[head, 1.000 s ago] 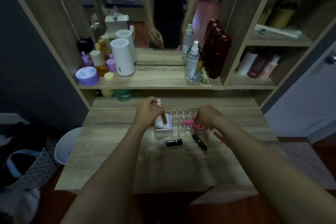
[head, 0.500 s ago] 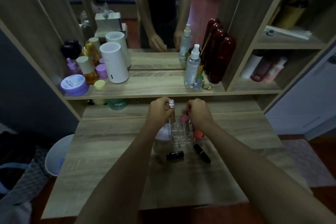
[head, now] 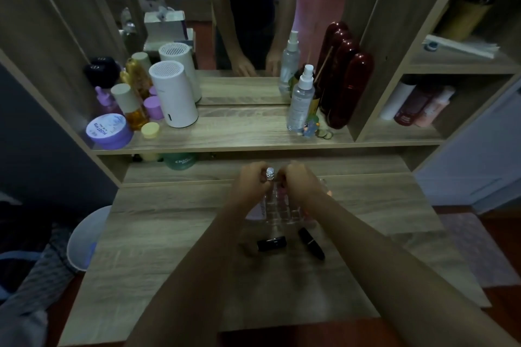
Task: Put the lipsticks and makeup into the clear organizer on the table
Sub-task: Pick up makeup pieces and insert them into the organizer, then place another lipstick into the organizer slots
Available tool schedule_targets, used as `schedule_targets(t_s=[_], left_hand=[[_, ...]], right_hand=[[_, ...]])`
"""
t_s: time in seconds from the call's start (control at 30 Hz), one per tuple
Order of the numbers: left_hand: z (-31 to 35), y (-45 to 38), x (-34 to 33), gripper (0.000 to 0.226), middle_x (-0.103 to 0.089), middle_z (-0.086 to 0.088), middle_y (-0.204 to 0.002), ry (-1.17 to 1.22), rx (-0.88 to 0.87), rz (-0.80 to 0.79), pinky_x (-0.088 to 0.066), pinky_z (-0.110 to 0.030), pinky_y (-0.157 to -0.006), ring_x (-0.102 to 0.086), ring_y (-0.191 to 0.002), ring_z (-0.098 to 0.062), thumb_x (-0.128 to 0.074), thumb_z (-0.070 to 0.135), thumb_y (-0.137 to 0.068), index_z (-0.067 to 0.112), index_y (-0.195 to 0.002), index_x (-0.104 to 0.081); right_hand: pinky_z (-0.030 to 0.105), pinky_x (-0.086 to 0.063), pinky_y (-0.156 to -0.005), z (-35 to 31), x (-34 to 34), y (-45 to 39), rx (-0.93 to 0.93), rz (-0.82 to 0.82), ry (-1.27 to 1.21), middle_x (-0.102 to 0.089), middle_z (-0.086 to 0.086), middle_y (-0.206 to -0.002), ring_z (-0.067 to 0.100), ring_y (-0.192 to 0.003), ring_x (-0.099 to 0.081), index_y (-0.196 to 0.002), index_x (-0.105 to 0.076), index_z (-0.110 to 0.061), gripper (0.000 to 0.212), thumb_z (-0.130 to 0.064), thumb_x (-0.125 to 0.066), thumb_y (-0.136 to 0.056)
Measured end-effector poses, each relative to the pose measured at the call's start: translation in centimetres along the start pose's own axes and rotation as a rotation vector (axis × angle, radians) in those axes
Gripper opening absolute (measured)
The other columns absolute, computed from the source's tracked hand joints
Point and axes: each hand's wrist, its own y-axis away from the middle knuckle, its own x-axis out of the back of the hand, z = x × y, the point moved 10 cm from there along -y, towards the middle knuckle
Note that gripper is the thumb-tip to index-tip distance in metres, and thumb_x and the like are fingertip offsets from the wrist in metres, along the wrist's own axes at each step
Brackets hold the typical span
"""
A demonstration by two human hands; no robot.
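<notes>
The clear organizer (head: 282,210) stands mid-table, partly covered by both hands. My left hand (head: 249,182) is closed around a slim tube with a clear silver cap (head: 270,173), held upright over the organizer's back left. My right hand (head: 300,182) is curled beside it, almost touching, over the back cells; the pink lipstick it carries is mostly hidden by the fingers. Two black lipsticks lie on the table in front of the organizer, one (head: 271,243) sideways and one (head: 311,243) slanted. A pale compact (head: 255,213) leans at the organizer's left side.
A shelf (head: 239,138) above the desk carries a white cylinder (head: 174,96), jars and bottles at left, and a spray bottle (head: 301,101) with dark red cases at right. A mirror stands behind. A white bin (head: 84,236) sits left of the wooden desk (head: 169,248).
My right hand has carried the pink lipstick from the organizer's right side to its back, meeting my left hand. My left hand has shifted slightly right with the tube.
</notes>
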Motion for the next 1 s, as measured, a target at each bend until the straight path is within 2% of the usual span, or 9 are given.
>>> schedule_targets(t_s=[0.17,0.27,0.33,0.4,0.5,0.67,0.73,0.9,1.0], left_hand=[[-0.3,0.3,-0.4,0.013,-0.071,-0.015,-0.084,-0.033,0.009,-0.011,-0.050,-0.040,-0.072,-0.064,-0.082,-0.030,-0.063,0.006,-0.075,0.005,-0.087,-0.067],[-0.4,0.3,-0.6,0.017,-0.072,-0.017,-0.088,-0.031,0.023,-0.014,-0.053,-0.044,-0.077,-0.065,-0.084,-0.030,-0.063,0.007,-0.077,0.003,-0.092,-0.067],[-0.5,0.4,-0.6,0.018,-0.073,-0.015,-0.090,-0.016,0.021,-0.002,-0.054,-0.039,-0.075,-0.065,-0.083,-0.027,-0.064,0.007,-0.077,0.005,-0.095,-0.068],[-0.5,0.5,-0.6,0.022,-0.073,-0.011,-0.092,0.007,0.022,0.016,-0.050,-0.031,-0.071,-0.063,-0.079,-0.020,-0.065,0.008,-0.079,0.009,-0.100,-0.068],[-0.8,0.6,-0.7,0.027,-0.073,-0.010,-0.099,0.010,0.026,0.021,-0.052,-0.034,-0.078,-0.066,-0.088,-0.022,-0.066,0.010,-0.079,0.010,-0.107,-0.067],[-1.1,0.8,-0.6,0.050,-0.068,-0.010,-0.107,0.050,0.048,0.037,-0.049,-0.030,-0.075,-0.064,-0.091,-0.018,-0.069,0.008,-0.078,0.011,-0.126,-0.054],[-1.3,1.0,-0.3,0.055,-0.066,-0.011,-0.107,0.073,0.058,0.052,-0.052,-0.034,-0.080,-0.065,-0.094,-0.023,-0.071,0.007,-0.078,0.009,-0.128,-0.051],[-2.4,2.4,1.5,0.036,-0.060,-0.010,-0.099,0.028,0.083,0.144,-0.049,-0.035,-0.075,-0.057,-0.086,-0.021,-0.071,0.010,-0.078,0.007,-0.110,-0.055],[-2.6,3.4,2.0,0.016,-0.058,-0.007,-0.085,-0.053,0.042,0.161,-0.042,-0.033,-0.067,-0.056,-0.080,-0.024,-0.068,0.012,-0.079,0.008,-0.090,-0.058]], right_hand=[[0.043,-0.055,-0.086,0.7,-0.6,0.4,-0.034,-0.006,-0.014,-0.065,0.013,-0.109,0.030,-0.103,-0.064,-0.103,-0.068,-0.012,0.023,-0.003,-0.053,-0.089],[0.031,-0.048,-0.075,0.6,-0.4,0.4,-0.011,0.026,-0.018,-0.066,0.015,-0.108,0.030,-0.100,-0.065,-0.103,-0.069,-0.009,0.022,-0.002,-0.054,-0.088],[0.028,-0.044,-0.073,0.6,-0.4,0.5,-0.008,0.028,-0.016,-0.065,0.015,-0.110,0.030,-0.101,-0.065,-0.106,-0.068,-0.008,0.022,-0.003,-0.055,-0.089],[0.029,-0.049,-0.079,0.7,-0.5,0.5,-0.013,0.024,-0.017,-0.066,0.014,-0.110,0.030,-0.103,-0.064,-0.107,-0.067,-0.011,0.024,-0.004,-0.054,-0.089],[0.042,-0.055,-0.088,0.7,-0.5,0.6,-0.006,0.002,-0.018,-0.067,0.014,-0.112,0.031,-0.105,-0.064,-0.112,-0.066,-0.013,0.028,-0.003,-0.055,-0.088],[0.042,-0.051,-0.095,1.4,1.3,1.0,-0.002,0.038,-0.051,-0.061,0.014,-0.126,0.031,-0.115,-0.060,-0.130,-0.058,-0.017,0.043,-0.010,-0.060,-0.088],[0.041,-0.050,-0.094,2.6,3.0,1.5,-0.004,0.100,-0.059,-0.059,0.012,-0.127,0.029,-0.116,-0.057,-0.131,-0.056,-0.016,0.042,-0.014,-0.060,-0.090],[0.035,-0.050,-0.073,9.4,9.4,4.6,-0.112,0.370,-0.090,-0.071,0.014,-0.097,0.031,-0.092,-0.066,-0.096,-0.069,-0.010,0.015,-0.018,-0.059,-0.089],[0.038,-0.050,-0.077,15.1,8.5,6.7,-0.249,0.266,-0.037,-0.070,0.016,-0.096,0.030,-0.089,-0.065,-0.093,-0.068,-0.008,0.016,-0.019,-0.058,-0.091]])
